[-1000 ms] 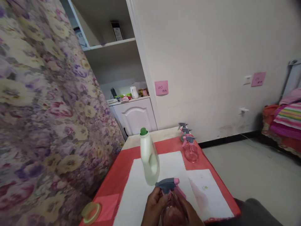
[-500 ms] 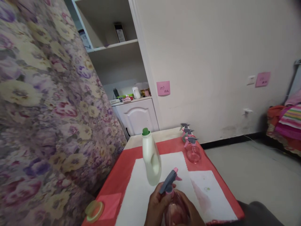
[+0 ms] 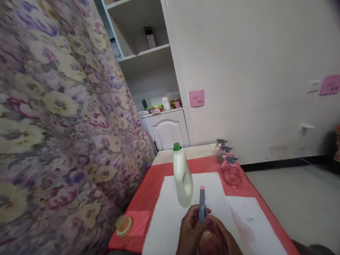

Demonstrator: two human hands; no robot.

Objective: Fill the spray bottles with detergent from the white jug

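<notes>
A clear pink spray bottle (image 3: 209, 241) with a grey and pink trigger head stands between my hands at the bottom of the view. My left hand (image 3: 190, 228) has its fingers closed around the neck, just under the spray head. Around the right side of the bottle's body wraps my right hand (image 3: 224, 235). Just beyond them a pale green jug (image 3: 183, 180) with a green piece in its open mouth stands on a white sheet (image 3: 166, 212). Several spray bottles (image 3: 232, 176) stand in a row at the table's back right.
A round green lid (image 3: 124, 226) lies at the left edge of the red-covered table (image 3: 140, 191). A stained white sheet (image 3: 261, 226) lies at the right. A floral curtain (image 3: 66, 124) hangs close by on the left, with shelves behind.
The view has swung left, so the scene sits further right. The held bottle's spray head has turned, its pink nozzle now pointing away from me. Both hands keep their hold.
</notes>
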